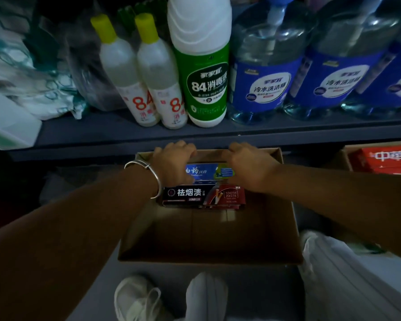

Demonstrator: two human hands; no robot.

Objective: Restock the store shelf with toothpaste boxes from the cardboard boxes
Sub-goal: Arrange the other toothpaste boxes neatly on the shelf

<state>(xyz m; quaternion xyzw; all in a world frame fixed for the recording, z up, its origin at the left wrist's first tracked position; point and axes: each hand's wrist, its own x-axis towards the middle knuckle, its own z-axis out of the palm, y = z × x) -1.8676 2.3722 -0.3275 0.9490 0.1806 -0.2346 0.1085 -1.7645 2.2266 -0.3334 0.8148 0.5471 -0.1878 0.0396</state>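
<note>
An open cardboard box [285,228] sits on the floor below the shelf. At its far end lie a blue toothpaste box [208,172] and, nearer me, a black-and-red toothpaste box [202,196] on top of others. My left hand [173,162], with a silver bangle on the wrist, grips the blue box's left end. My right hand [247,165] grips its right end. Both hands curl over the box near the carton's far wall.
The grey shelf [107,133] above holds two white yellow-capped bottles [134,72], a green disinfectant bottle [202,66] and several blue-labelled clear jugs [264,72]. A second carton with red toothpaste boxes [384,159] is at right. My white shoe [137,297] is below.
</note>
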